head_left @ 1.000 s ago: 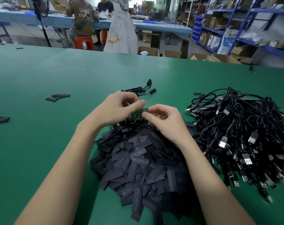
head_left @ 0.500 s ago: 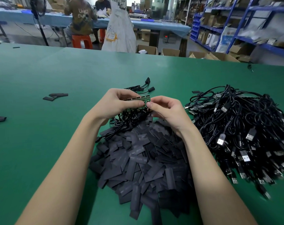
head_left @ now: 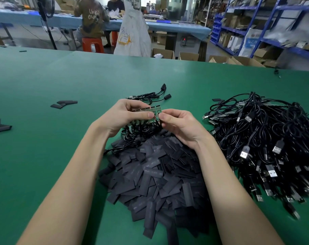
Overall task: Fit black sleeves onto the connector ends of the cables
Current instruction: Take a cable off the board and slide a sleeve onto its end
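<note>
My left hand (head_left: 125, 114) grips a fanned bunch of small green circuit-board connector ends (head_left: 151, 112), their black cables hanging below it. My right hand (head_left: 178, 123) pinches the rightmost board of the bunch between thumb and fingers. Beneath both hands lies a big heap of flat black sleeves (head_left: 157, 175) on the green table (head_left: 61, 138). No sleeve is visible in either hand.
A large tangle of black USB cables (head_left: 267, 142) fills the right side. A few cables with sleeved ends (head_left: 155, 96) lie behind my hands. Loose sleeves (head_left: 63, 103) lie scattered at left. Beyond the table are people, boxes and blue shelves.
Both hands have lifted the bunch of boards up and away from the sleeve heap, and my right thumb and fingers have shifted onto the rightmost board.
</note>
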The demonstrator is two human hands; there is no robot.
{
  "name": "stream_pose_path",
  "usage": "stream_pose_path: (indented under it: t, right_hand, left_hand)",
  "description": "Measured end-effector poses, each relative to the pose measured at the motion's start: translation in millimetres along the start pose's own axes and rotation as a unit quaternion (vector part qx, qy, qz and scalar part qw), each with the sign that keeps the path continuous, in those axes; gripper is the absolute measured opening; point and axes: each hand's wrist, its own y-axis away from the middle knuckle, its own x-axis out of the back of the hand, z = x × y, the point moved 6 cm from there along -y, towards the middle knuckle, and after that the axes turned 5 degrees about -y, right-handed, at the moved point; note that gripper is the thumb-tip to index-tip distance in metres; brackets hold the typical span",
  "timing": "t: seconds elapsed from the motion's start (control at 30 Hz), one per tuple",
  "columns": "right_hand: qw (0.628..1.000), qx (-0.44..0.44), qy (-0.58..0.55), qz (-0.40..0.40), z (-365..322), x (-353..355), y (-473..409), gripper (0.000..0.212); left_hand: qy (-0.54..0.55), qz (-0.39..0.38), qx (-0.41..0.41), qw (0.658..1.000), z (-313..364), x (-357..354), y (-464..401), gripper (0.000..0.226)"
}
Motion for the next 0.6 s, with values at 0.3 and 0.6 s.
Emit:
stream_pose_path:
  t: [0.3, 0.6]
  right_hand:
    - [0.996, -0.019, -0.089, -0.023, -7.5, -4.0, 2.8, 0.008]
    - [0.978, 0.131, -0.117, 0.115, -64.9, 5.7, 10.7, 0.010]
  left_hand:
    - [0.020, -0.015, 0.019, 1.000, 4.2, 7.9, 6.4, 0.023]
    - [-0.166, -0.051, 0.067, 0.983, 32.1, 41.4, 28.3, 0.031]
